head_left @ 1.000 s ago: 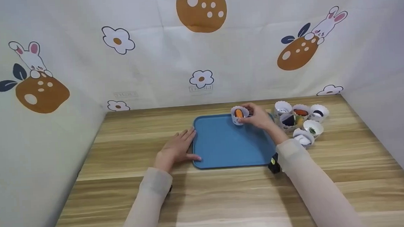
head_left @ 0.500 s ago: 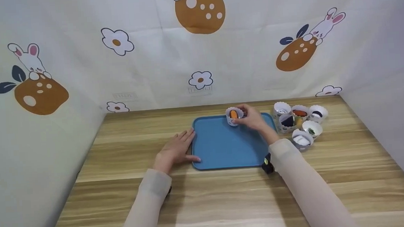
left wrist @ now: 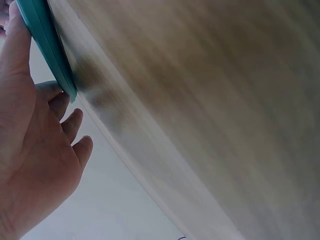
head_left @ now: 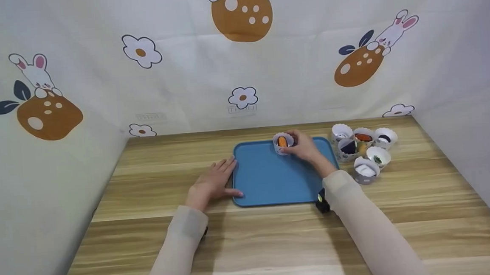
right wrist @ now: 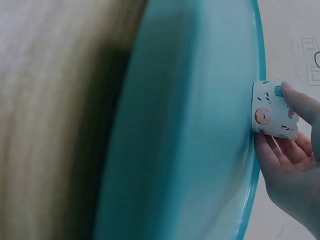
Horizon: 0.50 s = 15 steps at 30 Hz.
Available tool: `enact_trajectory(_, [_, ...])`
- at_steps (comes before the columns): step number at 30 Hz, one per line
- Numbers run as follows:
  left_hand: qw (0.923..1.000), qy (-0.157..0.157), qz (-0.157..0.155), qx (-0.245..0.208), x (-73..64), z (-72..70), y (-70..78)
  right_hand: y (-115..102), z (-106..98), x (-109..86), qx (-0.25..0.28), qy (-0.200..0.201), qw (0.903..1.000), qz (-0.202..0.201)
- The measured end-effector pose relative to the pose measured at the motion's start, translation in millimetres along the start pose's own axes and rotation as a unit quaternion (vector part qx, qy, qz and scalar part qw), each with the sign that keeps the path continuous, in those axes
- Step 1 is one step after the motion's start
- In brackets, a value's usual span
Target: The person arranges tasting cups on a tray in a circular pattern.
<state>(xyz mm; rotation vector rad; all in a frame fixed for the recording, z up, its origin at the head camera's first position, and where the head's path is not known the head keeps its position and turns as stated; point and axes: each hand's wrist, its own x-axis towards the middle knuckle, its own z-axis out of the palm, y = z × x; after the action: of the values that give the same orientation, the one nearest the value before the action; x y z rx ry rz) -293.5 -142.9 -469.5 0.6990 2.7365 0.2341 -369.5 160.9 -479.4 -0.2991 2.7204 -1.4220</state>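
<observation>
In the head view, my left hand (head_left: 213, 181) lies at the left edge of a blue rectangular tray (head_left: 269, 182), thumb over the rim and the other fingers extended along the side. The left wrist view has the fingers (left wrist: 60, 104) touching the tray edge (left wrist: 46, 47). My right hand (head_left: 306, 147) pinches a white scalloped paper cup (head_left: 277, 147) between thumb and fingers near the tray's back edge. An orange oblong piece (head_left: 282, 141) sits in that cup. Seen from the right wrist, the printed cup (right wrist: 272, 111) is upright with its base at the tray surface.
Right of the tray stand several similar paper cups, among them one with a dark piece (head_left: 347, 147), one with a red piece (head_left: 363, 137) and one with a white piece (head_left: 365, 170). A printed curtain (head_left: 190, 77) encloses the wooden table (head_left: 268, 238).
My right hand has carried the cup a little left and then slightly down toward the tray's back part. The left hand stays in place at the tray's edge.
</observation>
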Motion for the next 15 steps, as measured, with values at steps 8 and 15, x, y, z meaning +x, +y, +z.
enact_trajectory(8, [1.0, 0.003, 0.002, -0.001, -0.1, 0.2, 0.9, 0.0, -2.0, -2.4, 0.004, -0.01, 0.9999, 0.011])
enact_trajectory(15, [1.0, 0.004, 0.003, -0.002, -1.3, -0.2, 1.5, 0.0, -5.9, -3.0, 0.031, -0.014, 0.9994, 0.009])
